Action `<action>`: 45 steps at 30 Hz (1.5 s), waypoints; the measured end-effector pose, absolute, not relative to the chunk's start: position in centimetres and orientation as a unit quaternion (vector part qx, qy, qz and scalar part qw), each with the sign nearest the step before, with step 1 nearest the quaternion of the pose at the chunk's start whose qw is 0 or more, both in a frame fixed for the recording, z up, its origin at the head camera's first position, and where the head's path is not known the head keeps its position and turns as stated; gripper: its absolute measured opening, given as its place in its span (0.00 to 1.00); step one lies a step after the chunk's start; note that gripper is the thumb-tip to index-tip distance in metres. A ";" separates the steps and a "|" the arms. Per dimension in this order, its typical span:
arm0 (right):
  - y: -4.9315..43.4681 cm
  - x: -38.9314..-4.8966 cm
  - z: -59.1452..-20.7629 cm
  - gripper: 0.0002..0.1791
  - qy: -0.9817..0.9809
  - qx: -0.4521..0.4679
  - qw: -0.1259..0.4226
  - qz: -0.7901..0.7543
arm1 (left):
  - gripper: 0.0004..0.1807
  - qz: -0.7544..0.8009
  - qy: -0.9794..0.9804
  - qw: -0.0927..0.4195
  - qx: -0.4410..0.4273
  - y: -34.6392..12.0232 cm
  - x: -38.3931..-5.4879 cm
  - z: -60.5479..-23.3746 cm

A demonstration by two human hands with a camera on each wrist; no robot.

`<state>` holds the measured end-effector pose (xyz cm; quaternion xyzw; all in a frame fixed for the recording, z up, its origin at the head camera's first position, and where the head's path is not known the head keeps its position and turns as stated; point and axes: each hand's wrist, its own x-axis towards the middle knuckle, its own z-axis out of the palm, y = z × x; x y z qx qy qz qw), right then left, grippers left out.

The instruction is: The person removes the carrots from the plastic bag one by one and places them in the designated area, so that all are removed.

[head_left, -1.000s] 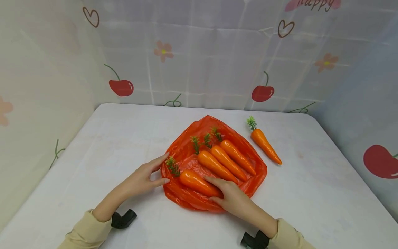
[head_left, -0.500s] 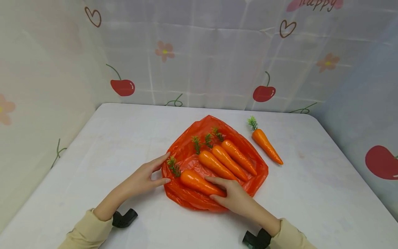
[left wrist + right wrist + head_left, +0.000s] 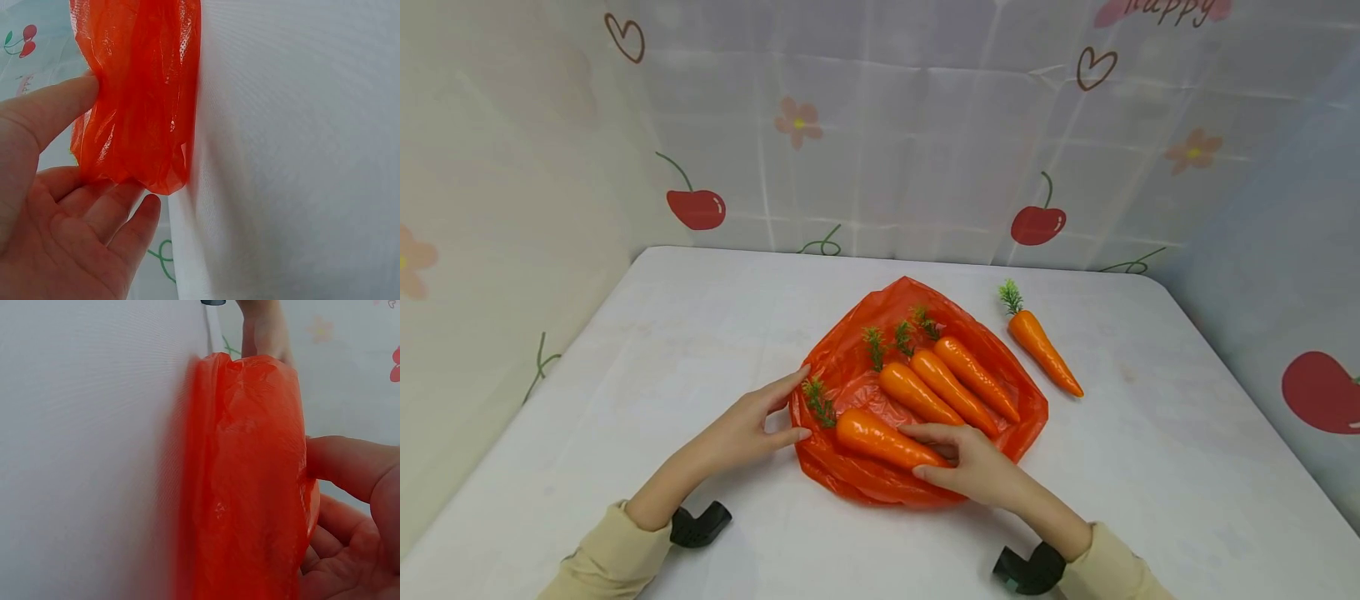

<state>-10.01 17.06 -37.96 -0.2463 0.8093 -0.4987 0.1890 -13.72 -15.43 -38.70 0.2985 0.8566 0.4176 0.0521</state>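
Note:
A red plastic bag [image 3: 868,321] lies spread on the table with its mouth up and its sides rolled low. Within its rim are several orange carrots with green tops. The nearest carrot [image 3: 880,439] lies apart from a close row behind it, where a second carrot [image 3: 913,392] is the leftmost. My left hand [image 3: 741,433] has its thumb and fingers spread against the bag's left side. My right hand [image 3: 973,467] is at the nearest carrot's tip, thumb before it and fingers behind. In the right wrist view the bag's wall hides the carrots.
One more carrot [image 3: 1041,350] lies on the white table [image 3: 700,317] right of the bag. Patterned cloth walls [image 3: 910,150] with cherries and flowers enclose the back and both sides. Black wrist mounts sit by both sleeves.
My right hand has slid slightly right along the nearest carrot, toward its tip. The carrots, the bag and my left hand stay essentially in place.

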 end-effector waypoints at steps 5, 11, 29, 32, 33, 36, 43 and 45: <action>17.3 -10.2 -37.8 0.26 0.802 -0.237 0.208 -0.508 | 0.43 0.416 0.858 0.055 0.298 -15.4 -13.7 -38.6; 17.7 -10.3 -37.4 0.25 0.791 -0.229 0.216 -0.525 | 0.43 0.420 0.855 0.057 0.299 -15.5 -13.8 -38.8; 19.1 -10.6 -35.7 0.27 0.784 -0.209 0.196 -0.551 | 0.44 0.411 0.859 0.048 0.300 -15.4 -13.6 -38.7; 19.4 -10.7 -35.5 0.27 0.784 -0.199 0.193 -0.556 | 0.44 0.414 0.859 0.049 0.298 -15.4 -13.6 -38.7; 19.5 -10.8 -35.4 0.27 0.783 -0.197 0.192 -0.557 | 0.44 0.413 0.859 0.049 0.299 -15.4 -13.6 -38.8; 19.7 -10.9 -35.2 0.27 0.784 -0.189 0.192 -0.559 | 0.44 0.413 0.859 0.050 0.299 -15.4 -13.6 -38.8; 20.2 -11.1 -34.8 0.29 0.789 -0.171 0.179 -0.563 | 0.43 0.410 0.858 0.047 0.305 -15.4 -13.7 -38.7; 20.5 -11.3 -34.6 0.29 0.791 -0.169 0.169 -0.564 | 0.43 0.409 0.859 0.047 0.304 -15.4 -13.6 -38.6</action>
